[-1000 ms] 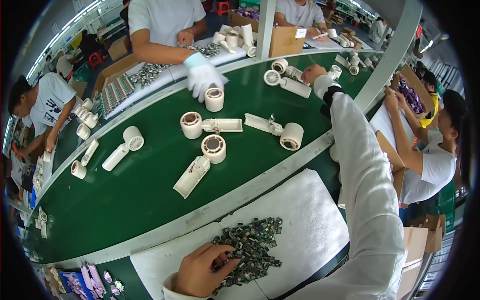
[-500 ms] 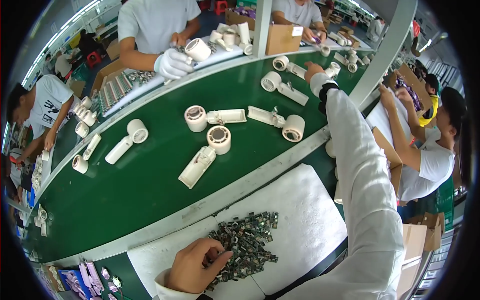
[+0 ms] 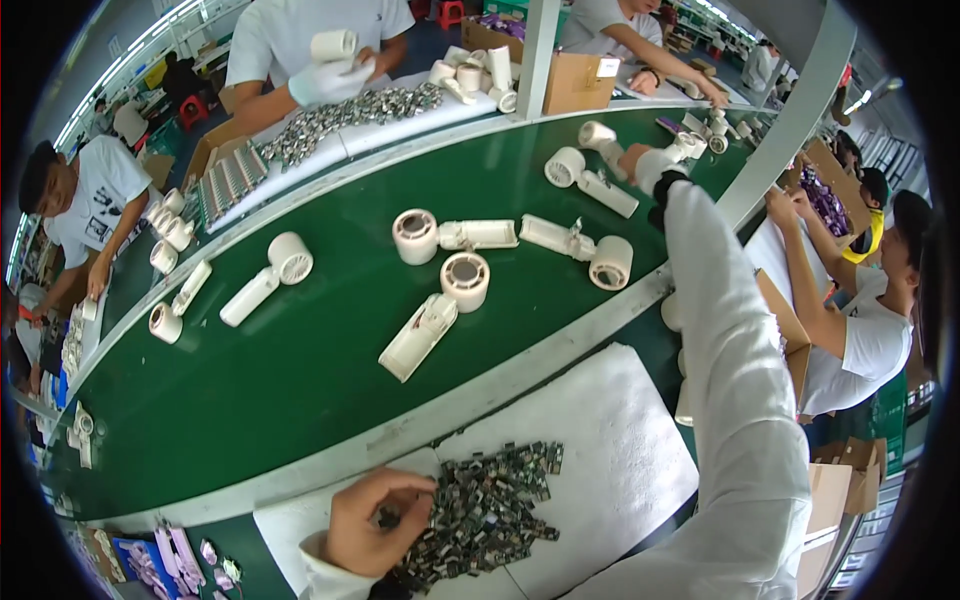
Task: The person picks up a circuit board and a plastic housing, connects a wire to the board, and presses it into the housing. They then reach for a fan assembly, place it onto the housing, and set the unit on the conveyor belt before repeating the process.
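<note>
Cardboard box (image 3: 846, 181) of purple parts (image 3: 823, 204)

The pile of small circuit boards (image 3: 490, 510) is sprawling over the white foam sheets (image 3: 620, 440), straddling their seam and spreading toward their near edge. The boards are lying loose, overlapping at all angles, showing dark green and black faces with pale, silvery parts; a few are sticking out at the far right. A small dark piece (image 3: 387, 517) is showing within the curled fingers of the left hand (image 3: 356, 522), too hidden to identify. The white housing (image 3: 598, 135) is sitting near the green belt's (image 3: 300, 390) far edge, its rounded head pointing away, its handle slanting to the right hand (image 3: 637, 162).
</note>
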